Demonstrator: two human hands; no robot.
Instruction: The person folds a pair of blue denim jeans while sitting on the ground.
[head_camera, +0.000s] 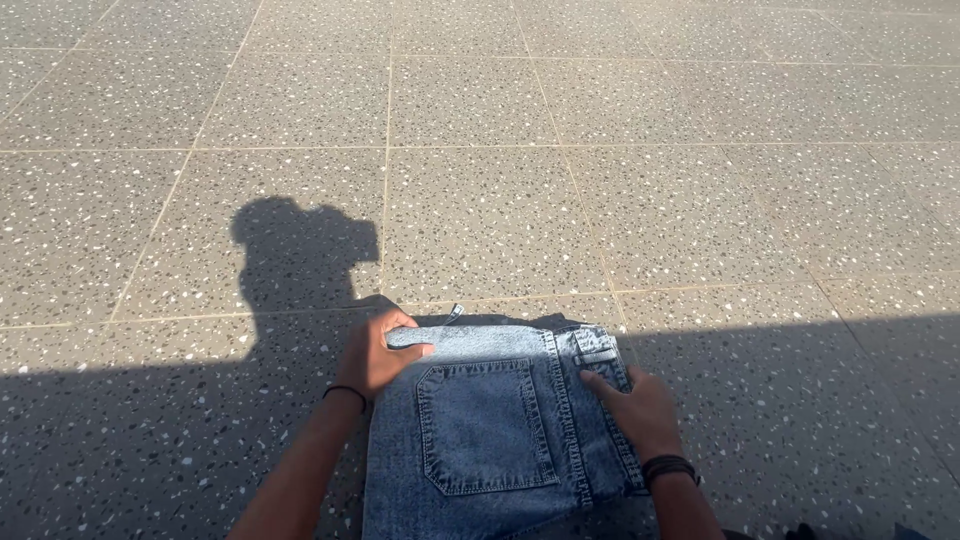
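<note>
A folded pair of light blue jeans lies on the speckled grey floor near the bottom middle, back pocket facing up. My left hand grips the upper left corner of the folded jeans, thumb on top of the fabric. At the right side my right hand rests flat on the waistband edge, fingers pointing toward the top of the jeans. Each wrist wears a dark band.
The floor is made of large terrazzo tiles with thin joint lines. Sunlight covers the far part; a broad shadow covers the near part, with a head-shaped shadow reaching onto the lit tiles at the left.
</note>
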